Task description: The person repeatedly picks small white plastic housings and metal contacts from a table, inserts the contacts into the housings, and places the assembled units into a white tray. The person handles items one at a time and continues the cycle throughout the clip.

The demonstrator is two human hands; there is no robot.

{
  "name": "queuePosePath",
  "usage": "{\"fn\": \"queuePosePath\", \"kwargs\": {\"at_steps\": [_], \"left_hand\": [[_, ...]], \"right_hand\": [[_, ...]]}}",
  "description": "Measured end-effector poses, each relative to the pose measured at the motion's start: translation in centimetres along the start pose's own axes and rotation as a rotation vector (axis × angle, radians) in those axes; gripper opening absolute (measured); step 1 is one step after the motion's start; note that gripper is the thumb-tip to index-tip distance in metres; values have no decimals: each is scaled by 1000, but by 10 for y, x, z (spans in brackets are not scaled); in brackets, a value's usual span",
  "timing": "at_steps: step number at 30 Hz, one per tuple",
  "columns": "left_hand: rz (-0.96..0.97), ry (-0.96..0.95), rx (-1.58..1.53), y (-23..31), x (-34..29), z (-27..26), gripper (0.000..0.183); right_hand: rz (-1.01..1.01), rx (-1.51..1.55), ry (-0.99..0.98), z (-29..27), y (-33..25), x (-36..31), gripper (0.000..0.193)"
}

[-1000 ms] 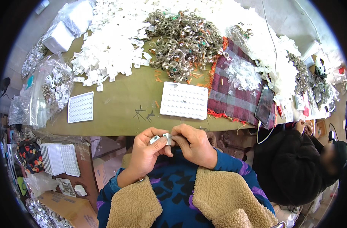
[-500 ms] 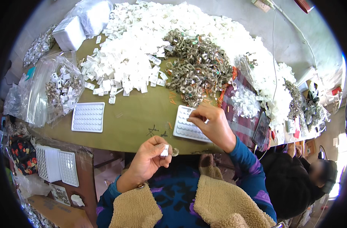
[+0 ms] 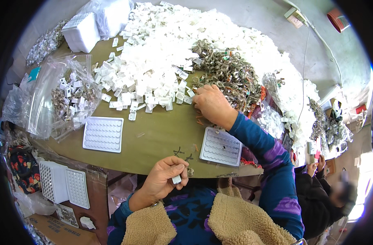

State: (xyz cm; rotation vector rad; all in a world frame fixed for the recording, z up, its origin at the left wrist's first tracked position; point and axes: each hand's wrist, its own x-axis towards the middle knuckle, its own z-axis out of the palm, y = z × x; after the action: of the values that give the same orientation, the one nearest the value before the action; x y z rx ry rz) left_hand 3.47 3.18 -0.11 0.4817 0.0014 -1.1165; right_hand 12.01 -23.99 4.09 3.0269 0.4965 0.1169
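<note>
My left hand (image 3: 164, 178), near the table's front edge, pinches a small white plastic piece (image 3: 176, 179) between thumb and fingers. A small curled metal clip (image 3: 190, 172) shows just beyond the fingertips; whether it is held or attached is unclear. My right hand (image 3: 213, 105) is over the near edge of the heap of silvery metal clips (image 3: 231, 77), with loose white plastic pieces (image 3: 166, 100) at its fingertips. Its fingers are bent together and what they grip is hidden. Below the right forearm lies a white tray (image 3: 221, 147) with rows of round hollows and a small dark spot.
A second white tray (image 3: 103, 134) lies at the left of the green table. Behind it is a clear bag (image 3: 57, 98) of parts. Stacked trays stand at the back left (image 3: 80, 32) and lower left (image 3: 53, 181). Another person (image 3: 317, 196) sits at the right.
My right hand has moved from above the right tray, up and left, to the edge of the heaps. My left hand keeps the white piece. The view has shifted slightly.
</note>
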Motion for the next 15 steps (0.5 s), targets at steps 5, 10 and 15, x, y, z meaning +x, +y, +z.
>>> {"fn": "queuePosePath", "kwargs": {"at_steps": [5,10,15], "left_hand": [[20,67,30,-3,2,2,13],[60,192,102,-5,2,11,14],[88,120,33,-5,5,17,23]], "right_hand": [[104,551,347,-27,15,5,7],[366,1142,385,-64,25,-8,11],[279,787,466,-66,-24,-50,8]]}}
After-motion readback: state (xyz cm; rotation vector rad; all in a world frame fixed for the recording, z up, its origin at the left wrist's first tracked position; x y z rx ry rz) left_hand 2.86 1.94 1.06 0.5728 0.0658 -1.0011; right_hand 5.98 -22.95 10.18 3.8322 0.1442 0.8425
